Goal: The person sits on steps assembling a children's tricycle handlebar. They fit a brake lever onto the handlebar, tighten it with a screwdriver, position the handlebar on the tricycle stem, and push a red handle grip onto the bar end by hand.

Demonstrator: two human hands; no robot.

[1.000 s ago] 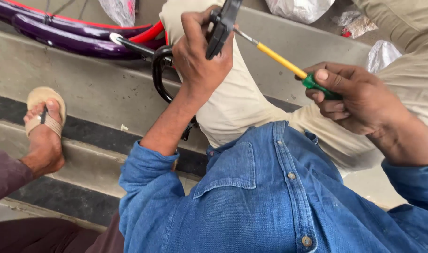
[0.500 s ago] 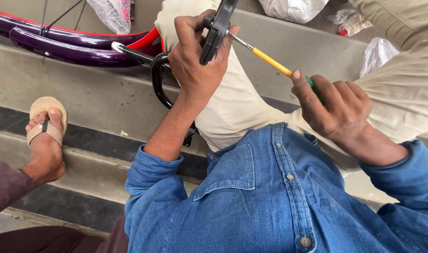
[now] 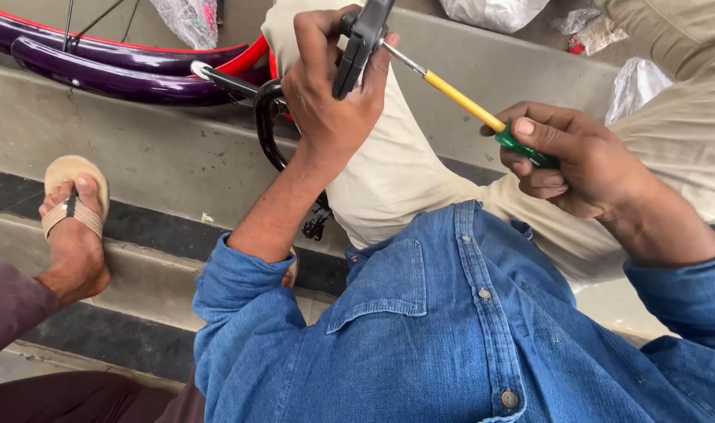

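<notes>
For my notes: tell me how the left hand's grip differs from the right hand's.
The left hand wraps a black part held upright; the right hand closes round the screwdriver by its green handle. Left is raised higher; right sits lower, further back. Both are bare, in blue denim sleeves.

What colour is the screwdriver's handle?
Green, with a yellow shaft sleeve; the screwdriver shows best in the head view, in the right hand.

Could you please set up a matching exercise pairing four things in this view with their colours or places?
Things:
1. screwdriver
2. black bicycle part
3. bicycle mudguard
4. sandal

Descriptions:
A. purple, lying at upper left
B. gripped in the left hand
C. on another person's foot, on a step
D. yellow shaft, green handle, in the right hand

Pairs: 1-D, 2-B, 3-A, 4-C
</notes>
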